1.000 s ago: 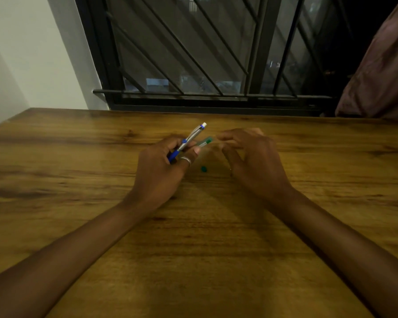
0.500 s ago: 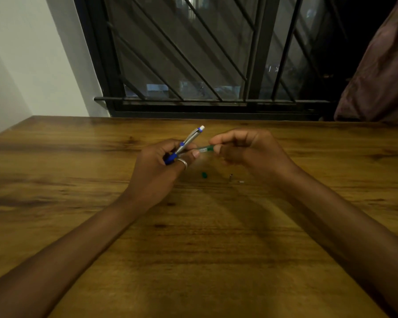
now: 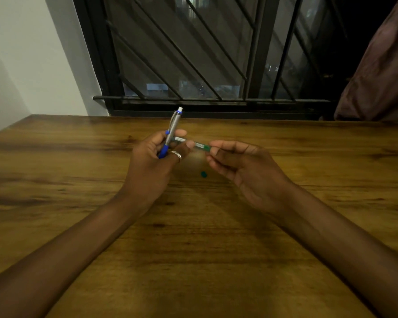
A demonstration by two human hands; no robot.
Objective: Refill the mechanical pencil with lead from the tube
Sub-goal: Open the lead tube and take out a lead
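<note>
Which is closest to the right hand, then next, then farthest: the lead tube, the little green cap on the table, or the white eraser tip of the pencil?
From the right hand:
1. Lead tube: pinched in its fingertips, touching.
2. Green cap: on the table, just left of the hand.
3. White eraser tip: top of the pencil, up by the window.

We see the left hand [image 3: 154,161] gripping the pencil [image 3: 172,131] upright and one end of the tube [image 3: 191,143]; the right hand [image 3: 244,171] pinches its green end. A green cap [image 3: 203,173] lies on the table [image 3: 55,180].
</note>
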